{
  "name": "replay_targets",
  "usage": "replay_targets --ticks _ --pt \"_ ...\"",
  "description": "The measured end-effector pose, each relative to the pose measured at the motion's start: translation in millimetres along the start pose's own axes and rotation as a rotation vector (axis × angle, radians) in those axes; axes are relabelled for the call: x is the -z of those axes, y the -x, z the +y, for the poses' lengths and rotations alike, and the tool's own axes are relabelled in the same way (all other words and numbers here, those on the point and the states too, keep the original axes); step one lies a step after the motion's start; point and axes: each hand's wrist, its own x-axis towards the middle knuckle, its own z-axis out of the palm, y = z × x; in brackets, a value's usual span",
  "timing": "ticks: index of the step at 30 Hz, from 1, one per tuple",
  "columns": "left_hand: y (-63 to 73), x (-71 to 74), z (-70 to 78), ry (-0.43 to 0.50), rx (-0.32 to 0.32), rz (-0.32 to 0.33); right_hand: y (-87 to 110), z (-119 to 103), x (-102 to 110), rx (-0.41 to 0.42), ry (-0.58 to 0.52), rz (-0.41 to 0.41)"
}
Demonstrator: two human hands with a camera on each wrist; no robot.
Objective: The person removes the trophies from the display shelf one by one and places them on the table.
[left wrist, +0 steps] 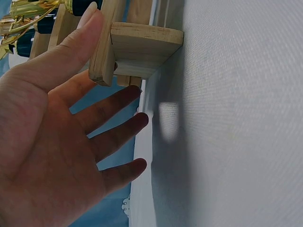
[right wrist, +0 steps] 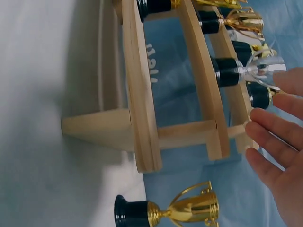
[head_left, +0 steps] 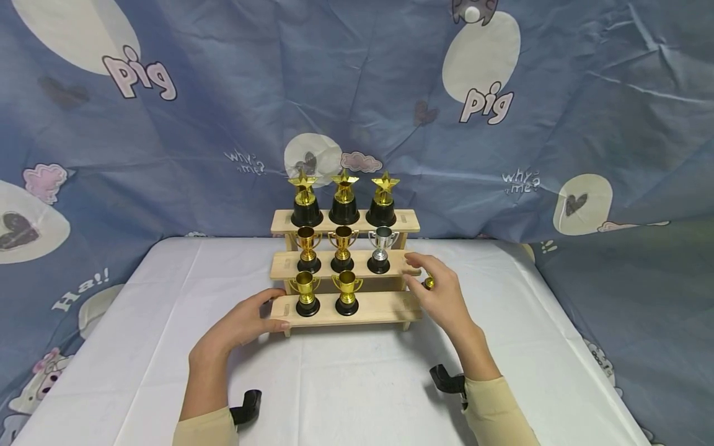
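A three-tier wooden display stand [head_left: 385, 303] stands on the table. Three star trophies [head_left: 345, 198] line its top tier. Two gold trophy cups [head_left: 343, 248] and a silver trophy cup [head_left: 382, 244] occupy the middle one, and two more gold trophy cups [head_left: 347, 291] the bottom. My left hand [head_left: 240, 322] holds the bottom tier's left end, thumb [left wrist: 71, 54] along the board and index finger partly hidden behind it. Fingers spread, my right hand [head_left: 440, 291] hovers by the middle tier's right end, near the silver cup. Beyond it, a gold trophy cup [right wrist: 194, 210] stands upright on the table, mostly hidden in the head view.
White cloth covers the table [head_left: 346, 384]. Close behind the stand hangs a blue printed curtain [head_left: 357, 93], which also comes round both sides. A black wrist mount [head_left: 248, 407] sits on the left forearm and another black mount [head_left: 446, 379] on the right.
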Motion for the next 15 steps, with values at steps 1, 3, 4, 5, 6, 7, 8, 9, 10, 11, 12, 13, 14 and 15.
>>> replay_targets --ticks 1,3,4,5,6,7,8,9,10,11,12,13,14,15 --pt "0.0 0.0 -0.1 0.0 -0.001 0.0 0.1 -1.3 -0.8 -0.002 -0.002 -0.011" --pt "0.0 -0.1 -0.3 -0.001 -0.003 0.001 0.5 -4.2 -2.6 -0.006 -0.006 -0.033" --pt "0.0 -0.2 -0.4 0.0 -0.004 0.001 0.7 -5.4 -3.6 -0.005 -0.01 -0.041" --pt "-0.1 -0.4 -0.7 0.0 -0.006 0.002 0.8 -6.5 -4.7 0.001 -0.015 -0.048" --pt "-0.2 -0.5 -0.7 0.0 -0.007 0.002 1.0 -6.9 -6.1 0.006 -0.02 -0.055" --pt "-0.4 -0.5 -0.7 0.0 -0.006 0.002 1.2 -7.4 -7.5 0.012 -0.027 -0.059" --pt "-0.6 -0.6 -0.8 0.0 -0.006 0.002 1.5 -7.9 -8.9 0.017 -0.033 -0.062" --pt "-0.8 -0.7 -0.8 0.0 -0.006 0.001 1.8 -8.4 -10.3 0.023 -0.037 -0.063" --pt "-0.9 -0.7 -0.7 0.001 -0.004 0.0 1.9 -9.1 -11.5 0.028 -0.043 -0.066" --pt "-1.1 -0.6 -0.7 0.001 -0.003 -0.001 2.1 -9.9 -12.8 0.028 -0.05 -0.071" --pt "-1.3 -0.4 -0.6 0.0 0.0 -0.001 2.3 -11.0 -13.9 0.027 -0.058 -0.075" --pt "-1.5 -0.4 -0.6 -0.001 0.001 -0.002 2.5 -12.4 -14.9 0.024 -0.066 -0.078" --pt "-1.6 -0.3 -0.7 -0.001 0.002 -0.003 2.5 -14.2 -15.9 0.023 -0.074 -0.083" --pt "-1.6 -0.3 -0.6 -0.001 0.004 -0.003 2.5 -15.8 -17.0 0.021 -0.082 -0.09"
